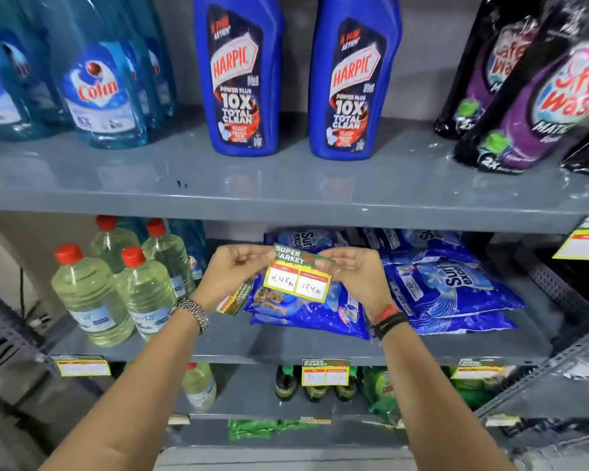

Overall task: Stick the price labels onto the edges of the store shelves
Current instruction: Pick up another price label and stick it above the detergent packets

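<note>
Shelving: I am facing a grey metal rack with 3 tiers showing; the upper shelf edge (pixel 286 212) is running bare across most of the view, with a label showing only at its far right (pixel 585 239), so I am judging it as the likely target strip.
Upper stock: 2 blue Harpic bottles (pixel 242 79) are standing directly above my hands, with pale blue Colin bottles (pixel 96 93) to the left and dark detergent pouches (pixel 524 96) to the right.
Middle stock: clear bottles with red caps (pixel 92 294) are standing left, and blue Surf Excel packs (pixel 449 283) are lying flat right.
Labels already up: 1 is hanging on the middle shelf edge at the centre (pixel 325 372), another at the left (pixel 82 365).
Left hand (pixel 232 270): its grip is closing on the top left corner of the price label, thumb and fingertips pinching; a folded label or backing piece (pixel 235 299) is showing just below this hand, and I cannot tell whether the hand is carrying it.
Right hand (pixel 351 270): its grip is pinching the top right corner, fingers curled over the green header.
Price label (pixel 298 278): it is hanging in the air between both hands, in front of the Surf packs, well below the upper edge, tilted slightly down to the right.
Handling: I am judging it as featherlight, thin and floppy, likely to curl or stick to itself once the adhesive is exposed. I am favouring the top corners, keeping fingers off the 2 handwritten price boxes.
</note>
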